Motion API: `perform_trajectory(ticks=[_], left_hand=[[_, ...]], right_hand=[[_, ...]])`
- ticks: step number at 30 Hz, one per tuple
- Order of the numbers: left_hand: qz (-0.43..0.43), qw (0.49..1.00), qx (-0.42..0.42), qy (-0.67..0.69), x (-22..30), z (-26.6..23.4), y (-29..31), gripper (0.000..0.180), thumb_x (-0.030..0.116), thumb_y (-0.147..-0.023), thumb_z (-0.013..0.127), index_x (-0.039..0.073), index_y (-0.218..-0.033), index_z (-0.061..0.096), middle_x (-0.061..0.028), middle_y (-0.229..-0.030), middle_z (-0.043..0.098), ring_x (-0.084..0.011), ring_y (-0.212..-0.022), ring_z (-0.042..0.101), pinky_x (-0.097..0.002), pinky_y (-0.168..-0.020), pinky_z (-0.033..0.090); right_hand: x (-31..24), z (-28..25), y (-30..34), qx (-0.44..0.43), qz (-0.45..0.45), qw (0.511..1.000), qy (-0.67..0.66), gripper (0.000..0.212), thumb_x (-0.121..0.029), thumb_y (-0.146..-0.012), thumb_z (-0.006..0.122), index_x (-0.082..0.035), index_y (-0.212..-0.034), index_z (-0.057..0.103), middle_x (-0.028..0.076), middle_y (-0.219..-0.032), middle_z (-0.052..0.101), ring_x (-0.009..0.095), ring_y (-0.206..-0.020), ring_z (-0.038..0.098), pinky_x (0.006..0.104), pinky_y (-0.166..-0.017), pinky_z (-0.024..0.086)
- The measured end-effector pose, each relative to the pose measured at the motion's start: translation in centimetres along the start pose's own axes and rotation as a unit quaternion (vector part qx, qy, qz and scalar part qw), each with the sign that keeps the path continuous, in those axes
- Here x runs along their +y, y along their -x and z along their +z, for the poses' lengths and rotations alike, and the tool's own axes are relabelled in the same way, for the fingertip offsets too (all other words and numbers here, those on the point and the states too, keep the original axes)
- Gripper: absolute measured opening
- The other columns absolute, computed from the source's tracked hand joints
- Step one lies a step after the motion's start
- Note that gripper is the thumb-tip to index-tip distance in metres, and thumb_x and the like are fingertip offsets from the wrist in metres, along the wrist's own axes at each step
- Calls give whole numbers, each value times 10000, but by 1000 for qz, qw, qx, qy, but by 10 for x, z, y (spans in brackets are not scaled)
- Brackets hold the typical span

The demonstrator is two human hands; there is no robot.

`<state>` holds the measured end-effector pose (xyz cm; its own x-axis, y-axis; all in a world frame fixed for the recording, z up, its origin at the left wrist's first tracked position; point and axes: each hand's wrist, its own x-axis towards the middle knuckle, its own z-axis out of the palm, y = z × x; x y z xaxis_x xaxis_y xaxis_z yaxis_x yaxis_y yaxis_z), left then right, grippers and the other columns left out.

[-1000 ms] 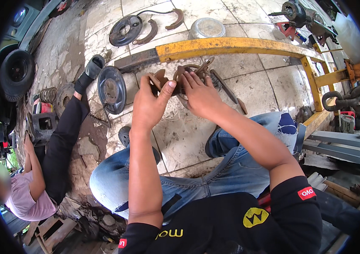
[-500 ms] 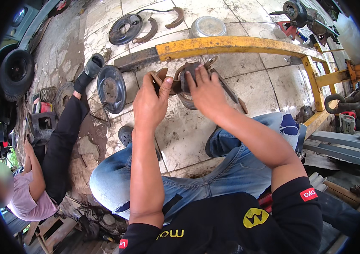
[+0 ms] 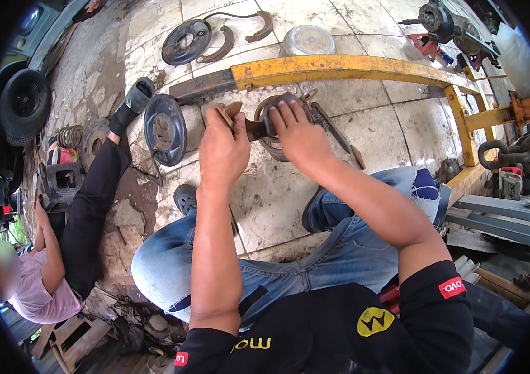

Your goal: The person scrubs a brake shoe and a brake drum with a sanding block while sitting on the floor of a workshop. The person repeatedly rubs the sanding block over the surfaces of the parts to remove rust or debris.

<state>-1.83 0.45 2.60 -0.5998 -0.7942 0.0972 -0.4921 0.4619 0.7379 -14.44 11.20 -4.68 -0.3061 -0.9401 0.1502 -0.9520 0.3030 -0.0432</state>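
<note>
A yellow frame (image 3: 352, 66) crosses the tiled floor (image 3: 364, 134), with a silver basin (image 3: 308, 41) just beyond its long bar and, left of the basin, a black disc (image 3: 176, 50) and two curved strips (image 3: 226, 43). At the left, a tyre (image 3: 25, 103) and a coil spring (image 3: 70, 138) are near a co-worker (image 3: 47, 293), whose foot (image 3: 139, 93) is close to a second black disc (image 3: 164, 129). At the right are a machine part (image 3: 436, 23), a red stand (image 3: 424, 46) and grey rails (image 3: 506, 216).
</note>
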Motion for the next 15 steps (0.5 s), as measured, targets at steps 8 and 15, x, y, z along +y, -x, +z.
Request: perform_trajectory(ticks=[8,15], left_hand=[[-5,999,-37,-40,6,-4,-16,292,213,-967,507,-26,-1119,433,-246,-1054,656,-431,-977,622,-476,-817,480],[32,995,-76,-52,-1,-11,-40,367,227,-968,502,-111,-1074,405,-384,-945,605,-512,-936,599,-514,-810,471]], right_hand=[[5,0,-2,-68,28,997,-17,553,-95,-901,455,26,-1430,348,196,-1504,331,364,-1394,327,405,-884,550],[9,-4,-9,-68,27,997,-39,611,-62,-880,469,60,-1450,286,233,-1516,290,388,-1420,263,415,-918,532]])
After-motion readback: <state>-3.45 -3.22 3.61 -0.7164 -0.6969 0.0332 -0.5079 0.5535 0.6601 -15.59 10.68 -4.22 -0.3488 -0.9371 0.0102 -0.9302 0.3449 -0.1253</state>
